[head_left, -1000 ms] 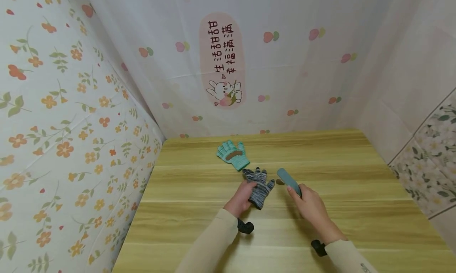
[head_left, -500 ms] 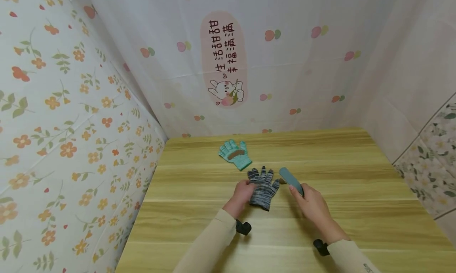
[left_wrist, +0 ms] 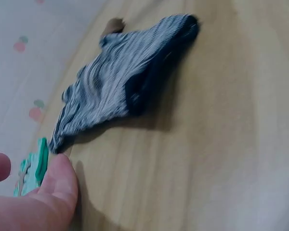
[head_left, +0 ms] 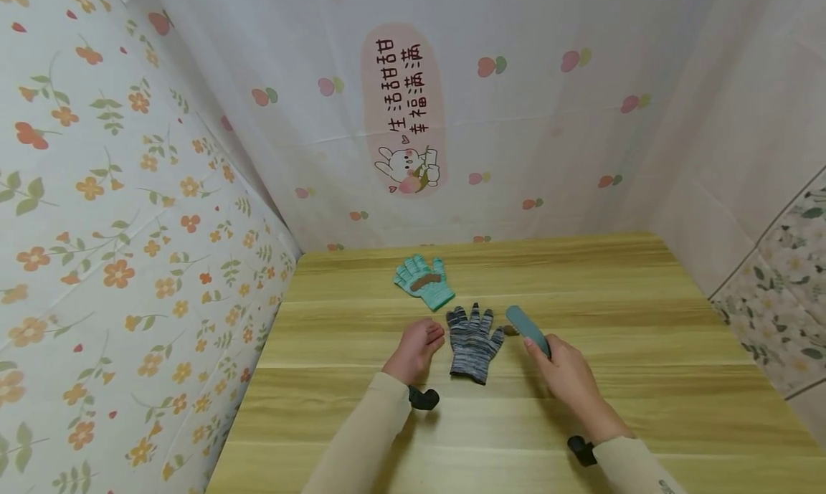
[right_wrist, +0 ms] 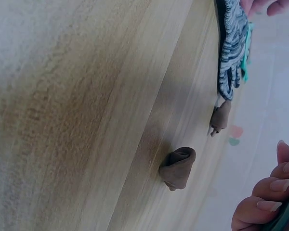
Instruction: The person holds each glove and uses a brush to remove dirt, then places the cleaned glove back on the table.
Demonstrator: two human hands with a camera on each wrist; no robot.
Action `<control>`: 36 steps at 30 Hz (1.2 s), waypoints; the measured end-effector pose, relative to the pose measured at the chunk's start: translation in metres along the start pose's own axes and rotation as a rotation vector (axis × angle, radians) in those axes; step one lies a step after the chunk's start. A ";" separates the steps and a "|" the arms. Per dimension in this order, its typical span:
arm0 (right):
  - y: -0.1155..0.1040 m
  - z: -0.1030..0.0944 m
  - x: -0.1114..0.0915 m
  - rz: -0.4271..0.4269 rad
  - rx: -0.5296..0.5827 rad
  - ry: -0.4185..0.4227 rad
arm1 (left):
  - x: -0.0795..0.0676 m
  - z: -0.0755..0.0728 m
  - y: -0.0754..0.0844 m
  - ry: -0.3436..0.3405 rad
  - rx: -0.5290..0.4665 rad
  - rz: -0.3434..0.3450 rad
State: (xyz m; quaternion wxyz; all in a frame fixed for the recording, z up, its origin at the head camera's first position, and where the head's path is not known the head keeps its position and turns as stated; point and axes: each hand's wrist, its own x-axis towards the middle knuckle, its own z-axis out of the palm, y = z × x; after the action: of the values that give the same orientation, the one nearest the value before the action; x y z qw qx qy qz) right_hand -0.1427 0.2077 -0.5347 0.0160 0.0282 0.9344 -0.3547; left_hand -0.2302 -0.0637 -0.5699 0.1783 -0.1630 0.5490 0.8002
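Observation:
A grey-and-black striped knit glove (head_left: pixel 473 345) lies on the table, fingers pointing away. Just left of it is my left hand (head_left: pixel 418 349), apart from the glove and holding nothing; in the left wrist view its thumb (left_wrist: pixel 62 180) is near a glove fingertip. My right hand (head_left: pixel 568 372) grips a flat blue-grey tool with a rounded end (head_left: pixel 528 329), its exact kind unclear. Beyond the striped glove lies a teal glove (head_left: pixel 426 282) with a brown strip across it. A small brown lump (right_wrist: pixel 221 116) sits by the striped glove's thumb.
In the right wrist view a second brown folded lump (right_wrist: pixel 178 168) lies on the wood-grain table (head_left: pixel 361 415). A patterned cloth (head_left: pixel 297 64) hangs along the back edge, and a floral cloth (head_left: pixel 129 214) stands at the left.
The striped glove has been turned more upright and laid flat, and my left hand has let go and moved left from it. The right hand keeps holding the blue-grey tool nearly in place.

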 end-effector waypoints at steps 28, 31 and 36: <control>0.004 -0.001 0.003 0.004 -0.014 0.003 | 0.033 -0.001 0.020 -0.025 -0.477 -0.046; 0.005 -0.002 0.003 -0.002 -0.021 0.001 | 0.035 0.002 0.022 -0.009 -0.444 -0.048; 0.006 -0.003 0.002 -0.004 -0.036 0.002 | 0.034 0.007 0.026 0.014 -0.378 -0.060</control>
State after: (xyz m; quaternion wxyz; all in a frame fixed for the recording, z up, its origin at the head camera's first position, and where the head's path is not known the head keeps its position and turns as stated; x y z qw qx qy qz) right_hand -0.1448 0.2141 -0.5367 0.0149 0.0262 0.9408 -0.3377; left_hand -0.2730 -0.0624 -0.5622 0.1645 -0.2152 0.3852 0.8822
